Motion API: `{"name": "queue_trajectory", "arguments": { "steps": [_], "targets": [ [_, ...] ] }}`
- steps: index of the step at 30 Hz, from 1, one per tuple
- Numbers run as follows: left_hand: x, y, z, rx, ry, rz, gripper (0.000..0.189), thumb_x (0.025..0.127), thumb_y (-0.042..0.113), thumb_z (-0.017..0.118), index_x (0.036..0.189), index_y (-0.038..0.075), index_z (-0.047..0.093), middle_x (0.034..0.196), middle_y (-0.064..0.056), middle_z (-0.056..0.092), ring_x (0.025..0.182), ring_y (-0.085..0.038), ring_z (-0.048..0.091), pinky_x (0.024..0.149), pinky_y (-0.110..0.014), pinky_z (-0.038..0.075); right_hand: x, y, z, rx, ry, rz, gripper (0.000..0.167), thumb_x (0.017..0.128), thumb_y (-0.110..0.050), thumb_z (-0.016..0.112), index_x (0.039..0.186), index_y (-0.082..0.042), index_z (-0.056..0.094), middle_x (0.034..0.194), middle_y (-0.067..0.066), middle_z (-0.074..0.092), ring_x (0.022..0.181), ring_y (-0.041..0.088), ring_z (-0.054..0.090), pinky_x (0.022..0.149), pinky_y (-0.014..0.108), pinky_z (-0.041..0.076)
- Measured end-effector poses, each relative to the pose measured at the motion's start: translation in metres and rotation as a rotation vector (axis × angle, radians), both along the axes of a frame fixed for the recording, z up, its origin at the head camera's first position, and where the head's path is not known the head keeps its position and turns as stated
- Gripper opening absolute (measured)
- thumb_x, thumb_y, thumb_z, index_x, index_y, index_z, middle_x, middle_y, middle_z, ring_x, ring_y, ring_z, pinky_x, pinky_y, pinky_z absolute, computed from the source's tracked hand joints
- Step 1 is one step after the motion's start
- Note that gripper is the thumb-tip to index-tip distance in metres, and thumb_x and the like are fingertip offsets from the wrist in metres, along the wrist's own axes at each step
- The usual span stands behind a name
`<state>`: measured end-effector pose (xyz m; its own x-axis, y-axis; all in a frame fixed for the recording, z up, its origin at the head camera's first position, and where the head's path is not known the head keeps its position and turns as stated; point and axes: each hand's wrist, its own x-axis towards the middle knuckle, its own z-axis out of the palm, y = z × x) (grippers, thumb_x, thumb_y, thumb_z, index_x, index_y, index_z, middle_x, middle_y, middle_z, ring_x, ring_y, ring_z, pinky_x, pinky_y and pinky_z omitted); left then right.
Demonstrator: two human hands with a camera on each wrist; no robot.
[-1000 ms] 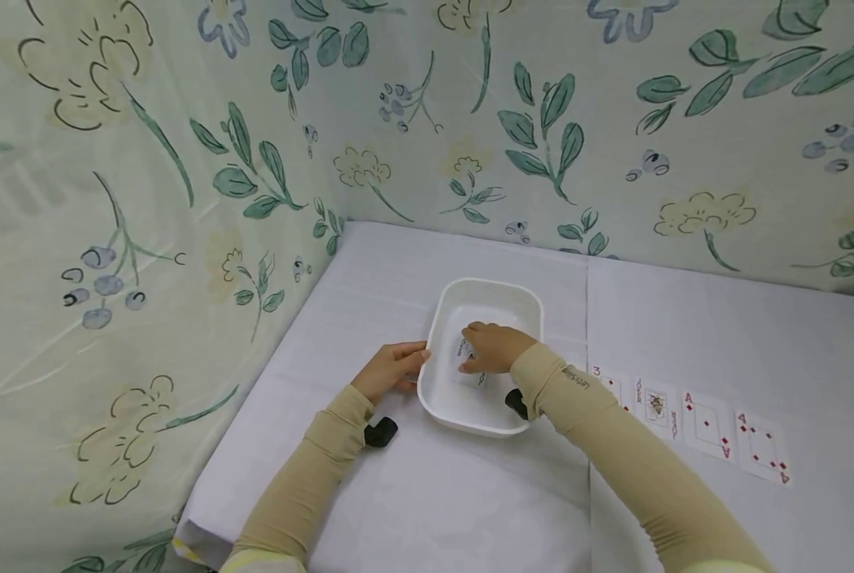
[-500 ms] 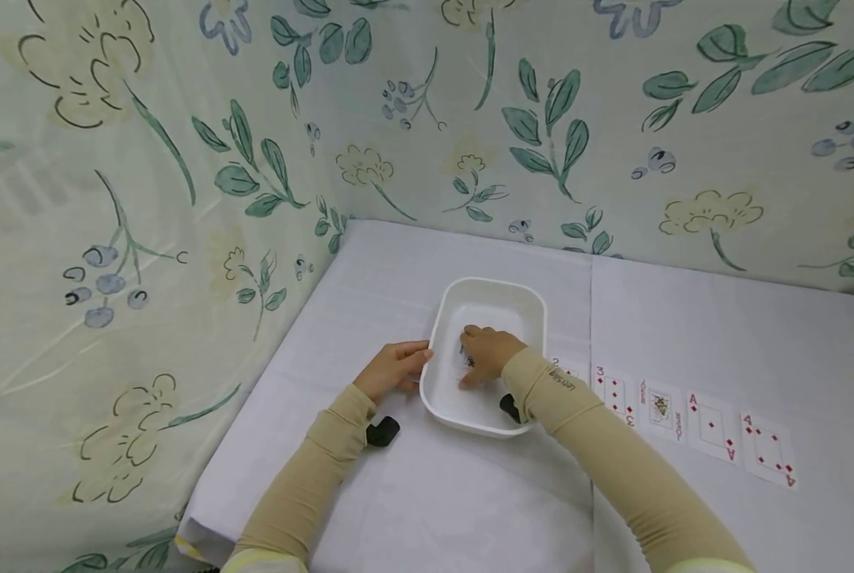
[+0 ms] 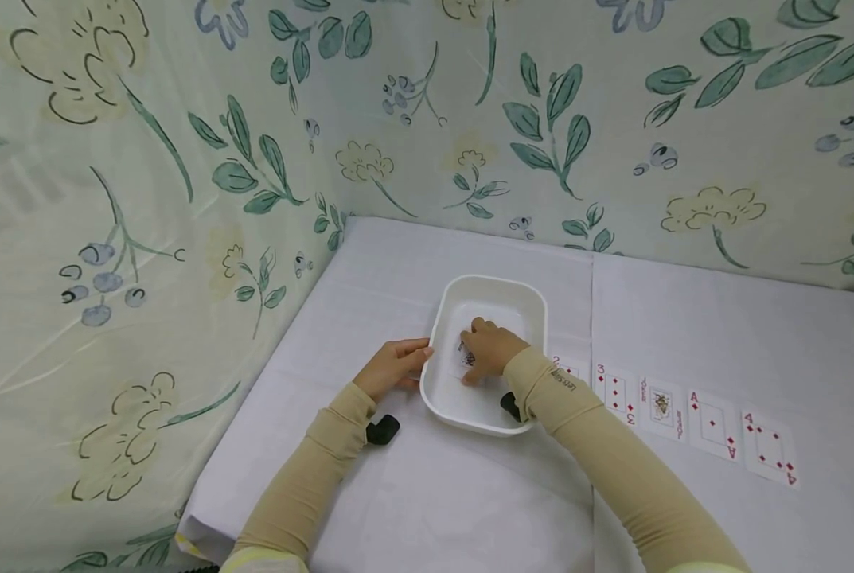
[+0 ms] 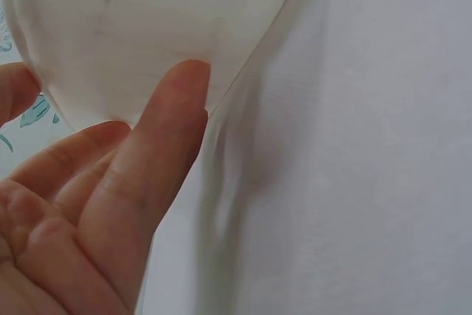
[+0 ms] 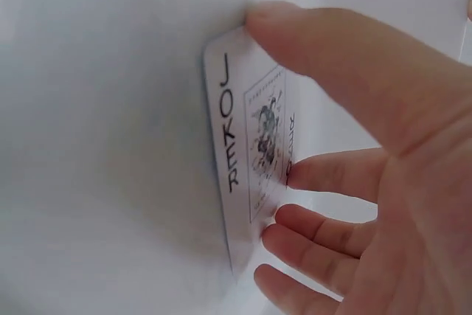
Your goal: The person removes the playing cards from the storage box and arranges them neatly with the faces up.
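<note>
A white plastic tray (image 3: 446,398) stands on the cloth-covered table. My left hand (image 3: 391,370) holds its left side, with fingers against the outer wall (image 4: 96,49) in the left wrist view. Inside the tray lies a joker playing card (image 5: 236,160), face up, with black lettering. My right hand (image 3: 494,350) reaches in over it, the thumb at one corner and the fingertips along the opposite edge, holding the card between them. Part of the card is hidden under the hand in the head view.
To the tray's right, face-up cards lie in a row: a partly covered two of diamonds (image 3: 566,370), a three of diamonds (image 3: 614,394), a red joker (image 3: 660,406), an ace (image 3: 711,426) and a four of diamonds (image 3: 769,447). A patterned curtain (image 3: 427,119) hangs behind.
My right hand has shifted slightly left and spread over the joker card, covering more of it. The right sleeve now shows the two of diamonds. My left hand stays at the tray.
</note>
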<state>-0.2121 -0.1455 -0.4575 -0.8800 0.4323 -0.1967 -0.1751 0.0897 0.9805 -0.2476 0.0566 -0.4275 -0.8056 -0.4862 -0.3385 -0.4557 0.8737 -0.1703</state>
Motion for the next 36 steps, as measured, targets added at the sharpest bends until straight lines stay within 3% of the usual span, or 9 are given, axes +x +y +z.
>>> {"name": "queue_trajectory", "arguments": {
  "steps": [7, 16, 23, 25, 36],
  "targets": [
    [0.000, 0.001, 0.002, 0.016, -0.013, -0.003, 0.052, 0.091, 0.027, 0.055, 0.133, 0.000, 0.041, 0.120, -0.022, 0.052, 0.098, -0.030, 0.058, 0.072, -0.039, 0.052, -0.001, 0.002, 0.000, -0.044, -0.027, -0.047, 0.092, 0.065, -0.041, 0.079, 0.134, 0.002, 0.035, 0.125, 0.020, 0.038, 0.109, 0.031, 0.041, 0.093, 0.041, 0.038],
    [-0.001, 0.002, -0.001, 0.024, -0.020, 0.004, 0.053, 0.090, 0.028, 0.056, 0.133, -0.001, 0.041, 0.121, -0.022, 0.052, 0.098, -0.030, 0.059, 0.072, -0.039, 0.052, -0.002, 0.004, -0.002, -0.050, 0.013, -0.029, 0.100, 0.061, -0.042, 0.080, 0.134, 0.005, 0.031, 0.124, 0.021, 0.035, 0.109, 0.033, 0.041, 0.098, 0.044, 0.031],
    [-0.001, 0.003, -0.003, 0.008, -0.011, 0.010, 0.055, 0.089, 0.031, 0.058, 0.132, 0.000, 0.043, 0.119, -0.020, 0.054, 0.096, -0.027, 0.060, 0.071, -0.038, 0.052, -0.003, 0.006, -0.001, -0.073, -0.026, -0.058, 0.092, 0.063, -0.035, 0.079, 0.132, 0.004, 0.033, 0.130, 0.022, 0.028, 0.107, 0.030, 0.042, 0.090, 0.040, 0.040],
    [0.000, 0.003, 0.001, 0.013, -0.018, 0.001, 0.054, 0.089, 0.029, 0.057, 0.132, -0.001, 0.042, 0.119, -0.022, 0.053, 0.097, -0.030, 0.059, 0.072, -0.039, 0.052, -0.003, 0.006, 0.000, -0.067, -0.021, -0.054, 0.094, 0.064, -0.037, 0.078, 0.134, 0.004, 0.031, 0.131, 0.021, 0.028, 0.109, 0.030, 0.041, 0.091, 0.039, 0.040],
    [0.000, 0.001, 0.002, -0.003, -0.006, 0.034, 0.049, 0.090, 0.027, 0.056, 0.131, 0.001, 0.045, 0.117, -0.019, 0.056, 0.095, -0.028, 0.060, 0.071, -0.038, 0.052, 0.005, 0.015, 0.036, -0.111, 0.080, 0.039, 0.091, 0.062, -0.033, 0.075, 0.132, 0.007, 0.033, 0.124, 0.021, 0.037, 0.099, 0.028, 0.046, 0.090, 0.039, 0.039]
  ]
}}
